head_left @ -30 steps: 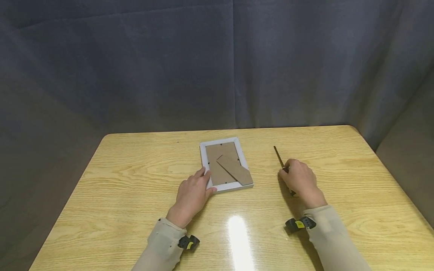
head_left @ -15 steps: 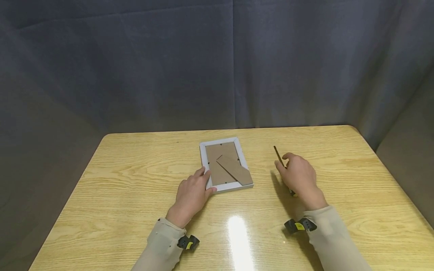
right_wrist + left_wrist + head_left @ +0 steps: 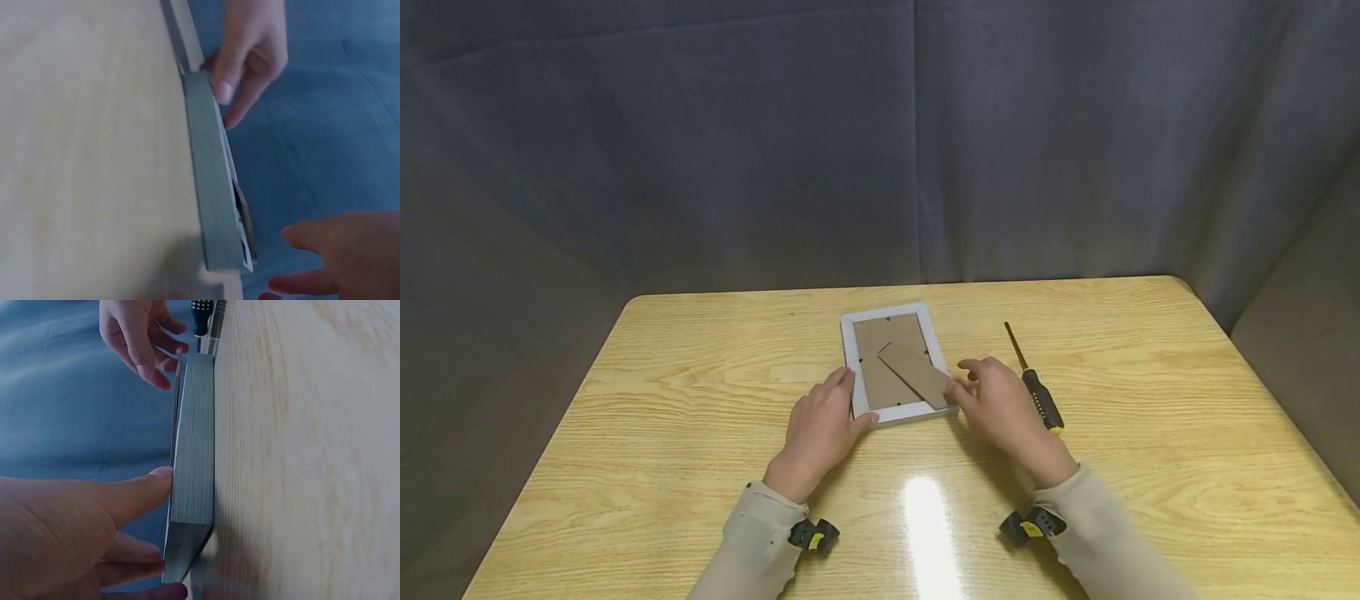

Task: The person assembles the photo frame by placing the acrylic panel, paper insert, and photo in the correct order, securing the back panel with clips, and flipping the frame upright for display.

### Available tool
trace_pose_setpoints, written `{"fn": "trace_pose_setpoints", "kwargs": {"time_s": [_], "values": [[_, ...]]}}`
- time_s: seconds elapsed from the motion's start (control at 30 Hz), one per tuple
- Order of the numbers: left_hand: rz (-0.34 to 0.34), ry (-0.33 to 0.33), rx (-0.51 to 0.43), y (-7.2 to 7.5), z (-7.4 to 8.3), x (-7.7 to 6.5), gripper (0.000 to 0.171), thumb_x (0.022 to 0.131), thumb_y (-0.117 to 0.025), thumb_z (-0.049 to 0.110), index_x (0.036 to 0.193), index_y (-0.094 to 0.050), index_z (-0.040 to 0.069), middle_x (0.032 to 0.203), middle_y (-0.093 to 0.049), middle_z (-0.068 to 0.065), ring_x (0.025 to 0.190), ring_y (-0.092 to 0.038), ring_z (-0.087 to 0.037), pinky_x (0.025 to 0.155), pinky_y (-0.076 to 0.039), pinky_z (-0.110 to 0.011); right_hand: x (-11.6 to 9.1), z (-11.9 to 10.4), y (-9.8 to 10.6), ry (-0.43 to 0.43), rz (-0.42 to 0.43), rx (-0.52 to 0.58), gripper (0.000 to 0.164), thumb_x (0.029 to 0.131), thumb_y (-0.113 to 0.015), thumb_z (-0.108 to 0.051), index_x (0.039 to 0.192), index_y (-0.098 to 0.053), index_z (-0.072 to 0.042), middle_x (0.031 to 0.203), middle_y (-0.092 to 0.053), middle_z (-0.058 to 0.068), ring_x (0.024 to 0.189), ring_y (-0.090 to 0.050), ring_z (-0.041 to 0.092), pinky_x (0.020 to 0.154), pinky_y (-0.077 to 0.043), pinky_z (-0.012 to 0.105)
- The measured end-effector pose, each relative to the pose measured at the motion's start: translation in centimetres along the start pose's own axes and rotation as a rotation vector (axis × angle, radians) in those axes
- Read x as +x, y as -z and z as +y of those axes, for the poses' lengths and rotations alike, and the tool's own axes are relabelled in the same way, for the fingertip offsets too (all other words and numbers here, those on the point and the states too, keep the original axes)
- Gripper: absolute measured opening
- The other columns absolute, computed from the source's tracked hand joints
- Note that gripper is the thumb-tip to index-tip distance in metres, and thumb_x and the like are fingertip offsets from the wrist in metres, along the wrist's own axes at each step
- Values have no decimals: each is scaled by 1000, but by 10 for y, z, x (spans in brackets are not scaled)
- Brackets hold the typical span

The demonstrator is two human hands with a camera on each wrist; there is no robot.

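A picture frame (image 3: pixel 932 337) with a pale grey border lies face down on the table, its brown backing board (image 3: pixel 871 337) up. The easel stand (image 3: pixel 913 373) lies slanted across the backing. At the near left corner my left hand (image 3: pixel 822 425) holds the frame, thumb on the near edge and fingers along the left side. My right hand (image 3: pixel 1007 417) hovers beside the near right corner with thumb and fingers spread; in the right wrist view a gap separates its fingers from the frame (image 3: pixel 209 175). To its right lies a screwdriver (image 3: pixel 1042 397) with a black and yellow handle.
The wood-grain table (image 3: pixel 700 367) carries the frame and screwdriver. Dark curtains (image 3: pixel 775 150) hang behind it and at both sides. A bright light reflection shows on the tabletop near the front.
My right hand has let go of the screwdriver, leaving it on the table, and has moved left to the frame's right corner. The left hand and the frame have stayed in place.
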State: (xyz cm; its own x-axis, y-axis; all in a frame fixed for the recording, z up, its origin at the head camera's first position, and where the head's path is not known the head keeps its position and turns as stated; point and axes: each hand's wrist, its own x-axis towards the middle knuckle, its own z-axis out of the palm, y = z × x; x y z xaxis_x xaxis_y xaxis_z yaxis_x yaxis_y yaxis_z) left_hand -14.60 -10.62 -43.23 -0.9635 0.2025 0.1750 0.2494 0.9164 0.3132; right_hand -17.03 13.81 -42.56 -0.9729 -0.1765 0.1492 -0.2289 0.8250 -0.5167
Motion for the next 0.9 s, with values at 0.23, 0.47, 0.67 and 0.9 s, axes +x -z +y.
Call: {"fn": "trace_pose_setpoints", "kwargs": {"time_s": [0.23,0.47,0.67,0.9], "values": [[-14,55,-18,0,0,-2,77,79,-68,47,129,-52,-10,133,-51,-23,114,-53,-37,89,-47,-47,-3,-6,-12,23,-35,-21,49,87,-60,-32,120,-62,4,90,-61,11,74,-55,18,63,-48,36],[-41,59,-16,-3,-1,-2,73,84,-62,49,126,-54,-11,132,-51,-25,120,-47,-38,92,-43,-50,-4,-7,-17,27,-59,-10,42,88,-60,-30,110,-65,5,82,-59,7,69,-51,16,61,-45,33],[-74,58,-44,-5,1,-3,72,87,-59,47,127,-53,-12,134,-49,-26,125,-41,-39,97,-38,-52,-5,-8,-19,15,-80,16,42,87,-60,-30,108,-65,7,82,-59,8,67,-50,16,57,-44,31],[-46,54,-85,-5,2,-2,72,87,-59,44,128,-49,-14,133,-48,-28,127,-39,-40,101,-35,-51,-5,-9,-21,-9,-79,21,44,86,-62,-29,108,-63,8,83,-59,9,70,-53,17,60,-47,32]]}}
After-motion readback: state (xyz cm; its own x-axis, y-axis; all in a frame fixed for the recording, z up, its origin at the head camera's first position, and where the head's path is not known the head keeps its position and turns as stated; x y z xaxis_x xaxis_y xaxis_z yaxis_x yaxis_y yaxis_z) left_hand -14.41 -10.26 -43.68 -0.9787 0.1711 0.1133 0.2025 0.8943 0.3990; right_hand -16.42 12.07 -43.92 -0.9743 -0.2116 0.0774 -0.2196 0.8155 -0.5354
